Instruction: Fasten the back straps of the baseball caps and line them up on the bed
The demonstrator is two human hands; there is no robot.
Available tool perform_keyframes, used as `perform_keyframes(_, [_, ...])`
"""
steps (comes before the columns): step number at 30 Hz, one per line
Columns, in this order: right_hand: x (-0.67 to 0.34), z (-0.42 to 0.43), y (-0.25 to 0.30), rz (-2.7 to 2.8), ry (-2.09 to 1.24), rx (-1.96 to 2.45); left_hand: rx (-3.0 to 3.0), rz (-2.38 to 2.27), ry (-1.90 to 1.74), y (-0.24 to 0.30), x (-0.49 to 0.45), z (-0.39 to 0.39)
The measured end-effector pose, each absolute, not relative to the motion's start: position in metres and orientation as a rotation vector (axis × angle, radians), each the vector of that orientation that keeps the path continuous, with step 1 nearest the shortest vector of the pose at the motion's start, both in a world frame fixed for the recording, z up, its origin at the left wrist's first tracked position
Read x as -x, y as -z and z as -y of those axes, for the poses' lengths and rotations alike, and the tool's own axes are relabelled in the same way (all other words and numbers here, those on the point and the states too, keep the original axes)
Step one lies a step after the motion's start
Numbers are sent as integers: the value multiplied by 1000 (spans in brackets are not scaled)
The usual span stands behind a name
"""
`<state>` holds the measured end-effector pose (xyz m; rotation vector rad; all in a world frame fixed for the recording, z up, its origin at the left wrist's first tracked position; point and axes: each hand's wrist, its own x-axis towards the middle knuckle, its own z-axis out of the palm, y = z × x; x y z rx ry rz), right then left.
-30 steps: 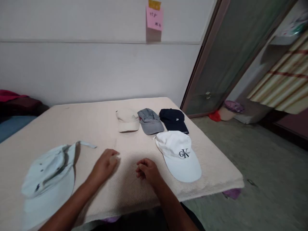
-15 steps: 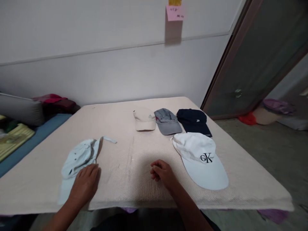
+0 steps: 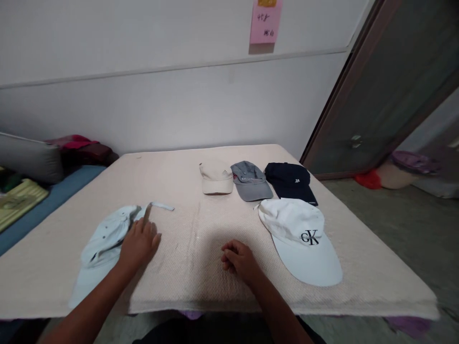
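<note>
A pale blue baseball cap (image 3: 102,239) lies at the left of the covered table, its loose strap pointing right. My left hand (image 3: 140,241) rests at the cap's right edge near the strap, fingers stretched forward and thumb apart. The fingertips touch or nearly touch the cap. Above the middle front of the table, my right hand (image 3: 239,260) has its fingers curled in, with nothing visible in them. To its right is a white cap with black letters (image 3: 297,239), brim toward me.
Along the back lie a beige cap (image 3: 216,179), a grey cap (image 3: 251,181) and a navy cap (image 3: 290,179). A pink note (image 3: 265,24) hangs on the wall. A grey cushion (image 3: 30,155) is at the left, a dark-framed glass door (image 3: 380,95) at the right.
My left hand has moved forward and right along the pale blue cap, its thumb now apart. That cap has shifted a little left and toward me. My right hand is nearly still.
</note>
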<state>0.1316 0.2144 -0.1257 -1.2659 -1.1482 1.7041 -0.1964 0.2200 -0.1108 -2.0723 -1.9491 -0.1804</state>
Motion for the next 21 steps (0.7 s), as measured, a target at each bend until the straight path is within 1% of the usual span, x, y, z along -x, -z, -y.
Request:
perform_keyframes(4, [-135, -215, 130, 1178, -1700, 1263, 2065, 2046, 125, 120, 197, -232])
perform_keyframes(7, [-138, -215, 133, 1203, -1694, 1270, 2091, 2030, 212, 125, 190, -226])
perform_keyframes(10, [-138, -212, 135, 1242, -1681, 1262, 2234, 2031, 442, 122, 160, -220])
perform_keyframes(13, [-137, -209, 136, 1295, -1648, 1254, 2543, 2094, 707, 106, 106, -222])
perform_keyframes(16, [-140, -208, 130, 1368, -1591, 1264, 2705, 2281, 1100, 86, 42, -231])
perform_keyframes(18, [-143, -205, 124, 1485, -1618, 1270, 2753, 2496, 1394, 78, 0, -241])
perform_keyframes(21, [-148, -201, 114, 1650, -1727, 1251, 2787, 2628, 1497, 79, -56, -260])
